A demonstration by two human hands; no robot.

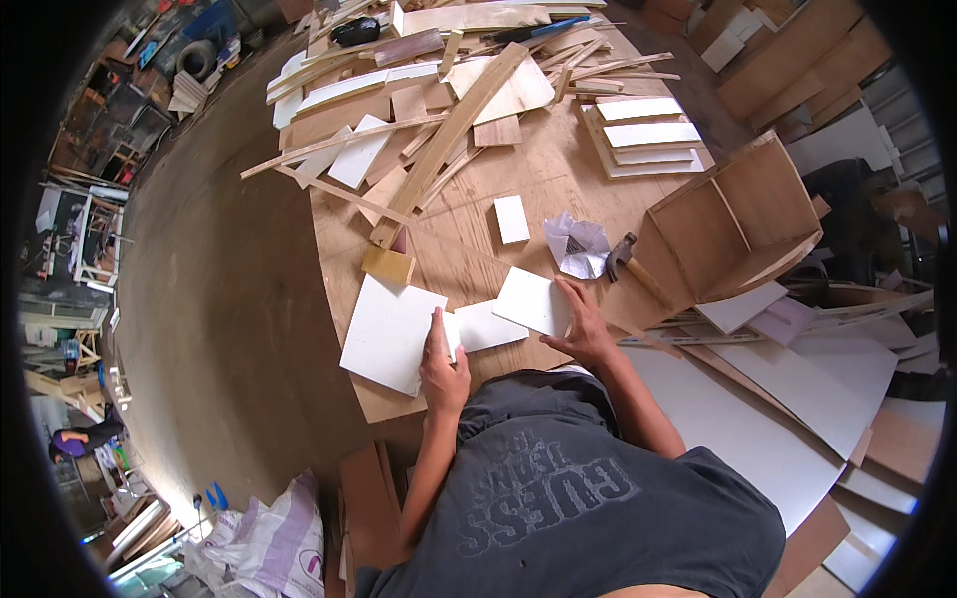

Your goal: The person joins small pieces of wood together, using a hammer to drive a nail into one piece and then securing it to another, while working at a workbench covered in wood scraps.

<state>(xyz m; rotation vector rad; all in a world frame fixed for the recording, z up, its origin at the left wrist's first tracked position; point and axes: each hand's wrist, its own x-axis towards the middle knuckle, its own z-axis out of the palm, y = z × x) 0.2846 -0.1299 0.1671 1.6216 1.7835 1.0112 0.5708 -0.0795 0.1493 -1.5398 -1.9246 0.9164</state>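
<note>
My left hand (444, 374) is closed around a small white board piece (452, 335) at the near edge of the table. Beneath and left of it lies a larger white square board (391, 334). Between my two hands another white board (488, 326) rests on the table. My right hand (586, 327) grips the right edge of a white rectangular panel (528, 299), which overlaps that middle board. A claw hammer (638, 272) with a wooden handle lies beyond my right hand, beside an opened plastic bag of small dark pieces (578, 246).
Wood strips and offcuts (439, 130) cover the far table. A small white block (511, 219) lies mid-table. White panels are stacked (648, 135) at the far right, near an open wooden box (733, 219). Large white sheets (738, 429) lean at my right; a white sack (269, 538) sits lower left.
</note>
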